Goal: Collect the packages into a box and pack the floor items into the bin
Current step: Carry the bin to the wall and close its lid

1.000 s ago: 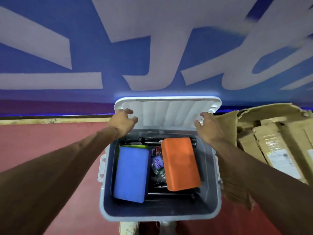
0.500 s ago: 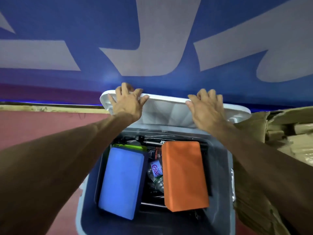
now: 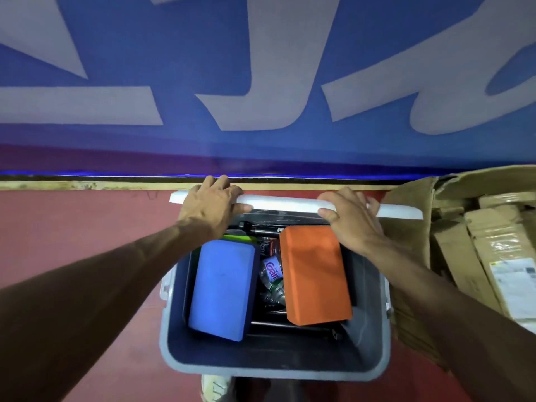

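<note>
Left hand: the left hand (image 3: 213,206) lies on the left part of the white lid (image 3: 285,205), fingers curled over its far edge and thumb at the near edge, so it clasps the lid.
Right hand: the right hand (image 3: 352,217) clasps the right part of the same lid, thumb (image 3: 327,212) pressed on the near edge and fingertips wrapped over the far edge.
Lid: it spans from hand to hand above the far rim of the bin, seen nearly edge-on; its ends stick out past both hands.
Bin: the grey bin (image 3: 272,369) stands open just below and nearer than the fingers, on the red floor (image 3: 72,227).
Blue block: the blue block (image 3: 222,288) leans inside the bin, directly under the left wrist, clear of the fingers.
Orange block: the orange block (image 3: 314,274) leans inside the bin beneath the right palm; whether the heel of the hand touches it I cannot tell.
Bottle: a plastic bottle (image 3: 272,278) with a purple label lies between the two blocks, below the gap between the hands.
Dark rods: dark metal pieces (image 3: 261,227) lie along the far inner wall, just under the lid between the thumbs.
Cardboard box: a torn cardboard box (image 3: 412,216) sits just beyond the right fingers, touching the bin's right side.
Packages: brown packages (image 3: 490,242) lie inside that box, well right of the right hand.
Wall: a blue wall (image 3: 203,53) with large pale letters rises beyond the fingertips.
</note>
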Demonstrator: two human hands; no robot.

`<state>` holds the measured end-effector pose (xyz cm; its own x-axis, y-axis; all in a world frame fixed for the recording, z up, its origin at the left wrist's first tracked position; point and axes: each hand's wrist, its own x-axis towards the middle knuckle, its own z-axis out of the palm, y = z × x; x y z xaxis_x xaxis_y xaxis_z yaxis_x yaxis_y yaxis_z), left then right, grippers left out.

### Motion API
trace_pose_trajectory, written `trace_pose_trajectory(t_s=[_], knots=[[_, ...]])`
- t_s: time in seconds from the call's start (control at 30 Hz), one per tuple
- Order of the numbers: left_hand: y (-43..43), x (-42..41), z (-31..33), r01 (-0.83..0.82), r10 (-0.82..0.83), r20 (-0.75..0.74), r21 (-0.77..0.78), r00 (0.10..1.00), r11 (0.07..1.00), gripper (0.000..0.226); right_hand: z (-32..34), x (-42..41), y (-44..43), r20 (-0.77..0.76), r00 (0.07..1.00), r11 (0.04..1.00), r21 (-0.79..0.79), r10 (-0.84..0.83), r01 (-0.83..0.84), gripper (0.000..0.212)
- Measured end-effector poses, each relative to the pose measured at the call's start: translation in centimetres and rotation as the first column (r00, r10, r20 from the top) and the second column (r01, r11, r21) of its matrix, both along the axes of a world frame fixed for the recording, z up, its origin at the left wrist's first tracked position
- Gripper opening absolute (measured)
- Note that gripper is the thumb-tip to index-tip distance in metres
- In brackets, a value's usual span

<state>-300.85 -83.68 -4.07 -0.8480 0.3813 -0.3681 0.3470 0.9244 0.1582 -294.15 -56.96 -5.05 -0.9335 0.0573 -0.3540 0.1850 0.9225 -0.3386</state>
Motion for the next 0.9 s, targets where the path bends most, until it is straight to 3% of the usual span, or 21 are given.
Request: trace_pose_trajectory(t_s=[0.13, 0.4, 0.53, 0.73, 0.83, 0.9], knots=[[-1.8, 3.5, 3.4, 0.082, -0.082, 0.068, -0.005, 0.994, 0.997, 0.060, 3.0, 4.4, -1.4, 0.008, 1.000, 1.000, -0.008, -0.019, 0.020, 0.032], [-4.4, 12.1, 5.0, -0.059, 0.029, 0.224, 0.131, 0.974, 0.990, 0.050, 5.4, 14.6, -4.2, -0.091, 0.995, 0.999, -0.003, 0.033, -0.033, 0.032], [-4.9, 17.6, 2.2, -0.092, 0.069, 0.228, 0.093, 0.971, 0.991, 0.046, 2.3, 20.5, -6.0, -0.098, 0.987, 0.989, 0.083, 0.127, -0.119, 0.041], [-6.4, 25.1, -4.2, -0.106, 0.091, 0.226, 0.058, 0.970, 0.993, 0.041, -3.9, 27.3, -8.2, -0.036, 0.970, 0.947, 0.230, 0.240, -0.225, 0.033], [-7.0, 28.3, -7.1, -0.161, 0.135, 0.250, 0.083, 0.959, 0.984, 0.030, -6.1, 29.7, -8.7, -0.053, 0.971, 0.954, 0.204, 0.235, -0.219, 0.029], [-7.3, 29.5, -8.4, -0.307, 0.269, 0.278, 0.104, 0.922, 0.946, 0.020, -7.1, 30.5, -9.0, -0.069, 0.982, 0.978, 0.123, 0.176, -0.166, 0.024]])
